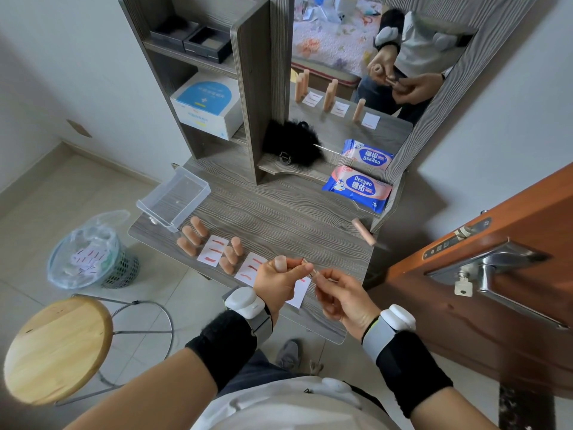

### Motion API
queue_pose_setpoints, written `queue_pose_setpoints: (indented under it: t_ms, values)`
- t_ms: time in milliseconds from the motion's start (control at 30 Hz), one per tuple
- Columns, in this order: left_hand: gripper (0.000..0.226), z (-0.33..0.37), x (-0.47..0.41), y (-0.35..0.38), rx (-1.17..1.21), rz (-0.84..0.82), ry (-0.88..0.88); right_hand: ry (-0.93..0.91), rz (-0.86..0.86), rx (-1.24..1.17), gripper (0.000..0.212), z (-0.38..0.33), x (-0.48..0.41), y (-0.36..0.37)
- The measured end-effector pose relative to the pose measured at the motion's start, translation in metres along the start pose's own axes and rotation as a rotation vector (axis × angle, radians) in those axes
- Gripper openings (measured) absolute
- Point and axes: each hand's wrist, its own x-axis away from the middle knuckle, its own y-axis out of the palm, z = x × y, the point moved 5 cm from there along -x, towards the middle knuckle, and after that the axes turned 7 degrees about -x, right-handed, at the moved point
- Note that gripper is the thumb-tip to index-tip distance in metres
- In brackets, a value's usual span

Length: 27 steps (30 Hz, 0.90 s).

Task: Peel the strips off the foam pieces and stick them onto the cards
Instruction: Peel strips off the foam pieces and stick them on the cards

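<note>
Pink foam piece is pinched in the left hand over the worktop's near edge; the right hand pinches its end. Cards lie just left.

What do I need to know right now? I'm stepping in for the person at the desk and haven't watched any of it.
Left hand grips a foam piece above the near edge of the desk. Right hand pinches a small strip beside it.
Done: first card and second card carry red strips. A foam trio stands left of the first, another trio between them.
Left: stick this strip on the third card, partly hidden under the hands. A lone foam piece lies near the desk's right edge.
</note>
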Motion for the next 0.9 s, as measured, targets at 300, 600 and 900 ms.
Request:
queue_pose_setpoints:
  t_ms: [300, 600, 900]
  values:
    - [0.021, -0.009, -0.002, 0.002, 0.022, -0.063, -0.052, 0.039, 0.033, -0.034, 0.020, 0.005, -0.001, 0.001]
    - [0.005, -0.042, -0.022, -0.037, -0.346, 0.125, -0.085, -0.033, 0.227, 0.294, 0.014, 0.011, -0.014, -0.019]
    - [0.041, -0.075, -0.049, -0.056, -0.794, 0.189, -0.197, -0.157, 0.220, 1.093, 0.014, 0.016, -0.041, -0.010]
